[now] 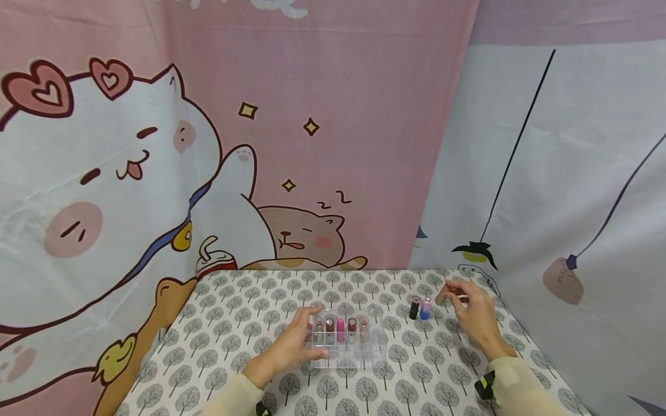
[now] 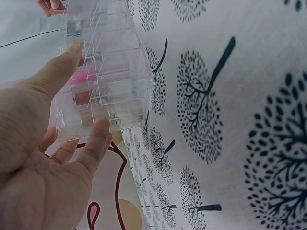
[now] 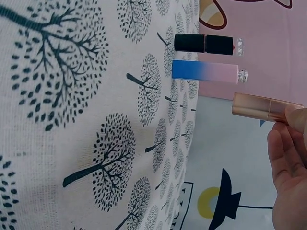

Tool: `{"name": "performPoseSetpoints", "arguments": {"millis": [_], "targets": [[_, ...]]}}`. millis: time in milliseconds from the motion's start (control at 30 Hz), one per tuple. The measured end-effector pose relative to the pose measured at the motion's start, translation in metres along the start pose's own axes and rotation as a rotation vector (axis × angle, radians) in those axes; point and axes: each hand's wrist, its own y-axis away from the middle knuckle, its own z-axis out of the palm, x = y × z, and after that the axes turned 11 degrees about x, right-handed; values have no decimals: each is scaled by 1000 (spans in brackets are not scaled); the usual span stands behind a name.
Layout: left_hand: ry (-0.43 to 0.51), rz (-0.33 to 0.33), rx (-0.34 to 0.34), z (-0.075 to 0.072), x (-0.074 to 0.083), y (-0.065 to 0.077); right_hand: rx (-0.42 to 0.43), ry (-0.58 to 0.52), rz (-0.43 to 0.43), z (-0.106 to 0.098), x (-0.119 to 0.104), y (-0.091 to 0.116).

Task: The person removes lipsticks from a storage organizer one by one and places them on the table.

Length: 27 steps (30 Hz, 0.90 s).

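Observation:
A clear plastic lipstick organizer (image 1: 376,353) sits on the table with several lipsticks in its back row, a bright pink tube (image 1: 340,330) among them. My left hand (image 1: 288,348) holds the organizer at its left end, thumb at the front and fingers at the back and side. Off to the right, my right hand (image 1: 474,312) pinches a rose-gold lipstick tube (image 3: 254,106) between thumb and fingers, above the cloth. Left of that tube stand a black lipstick (image 3: 204,43) and a blue-to-pink lipstick (image 3: 205,70), both upright and side by side.
A white cloth (image 1: 218,346) printed with grey trees covers the table. Behind it hangs a pink curtain (image 1: 374,144) with cartoon cats, and a pale curtain (image 1: 525,190) hangs along the right side.

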Motion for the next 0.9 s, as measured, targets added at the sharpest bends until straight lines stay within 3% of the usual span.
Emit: {"name": "performPoseSetpoints", "arguments": {"millis": [900], "targets": [[-14,-6,-3,1,0,2,-107,41,53,4,13,13]]}}
